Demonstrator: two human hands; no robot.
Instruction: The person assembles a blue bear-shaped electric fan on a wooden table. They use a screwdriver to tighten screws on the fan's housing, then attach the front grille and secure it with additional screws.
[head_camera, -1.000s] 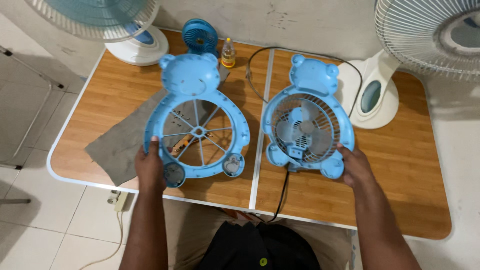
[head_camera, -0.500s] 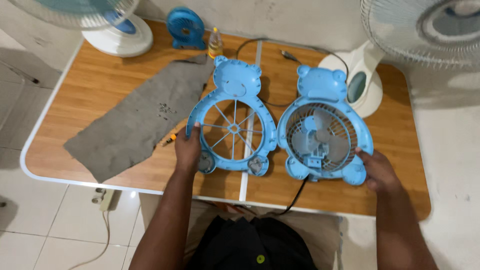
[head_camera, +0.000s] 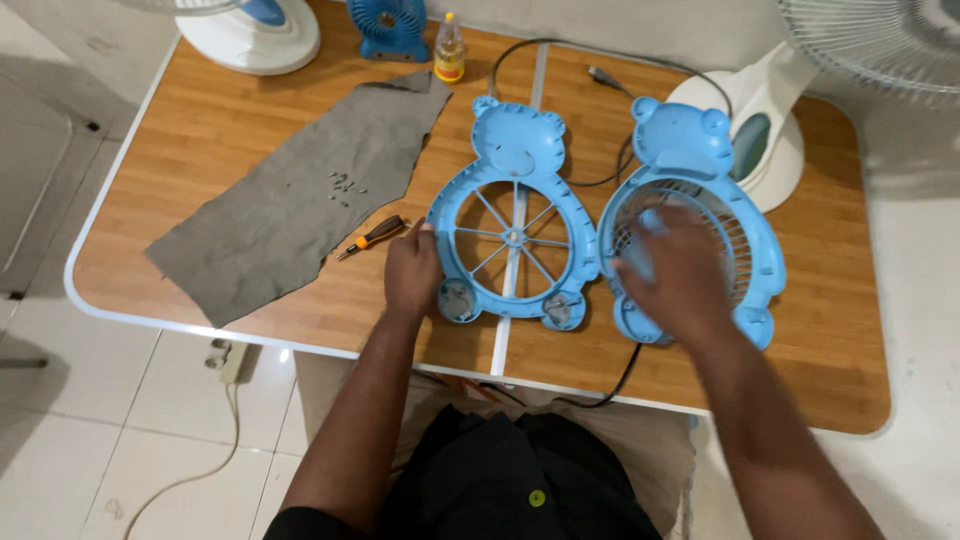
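Note:
Two halves of a blue bear-shaped fan lie side by side on the wooden table (head_camera: 200, 150). My left hand (head_camera: 412, 270) grips the lower left rim of the open front cover (head_camera: 513, 235), a ring with thin spokes. My right hand (head_camera: 675, 270) rests blurred over the grille of the rear half (head_camera: 745, 240), which carries the fan blades; whether its fingers grip anything I cannot tell. A black cable (head_camera: 610, 385) runs from that half off the table's near edge.
A grey cloth (head_camera: 290, 200) with several small screws (head_camera: 342, 185) lies at left, an orange-handled screwdriver (head_camera: 372, 236) beside it. At the back stand a small blue fan (head_camera: 393, 22), a little oil bottle (head_camera: 449, 50), and two white pedestal fans (head_camera: 255, 30) (head_camera: 770, 130).
My right hand left the rear half's lower right rim and moved onto its grille. The view shifted, and both halves sit closer together near the table's middle seam.

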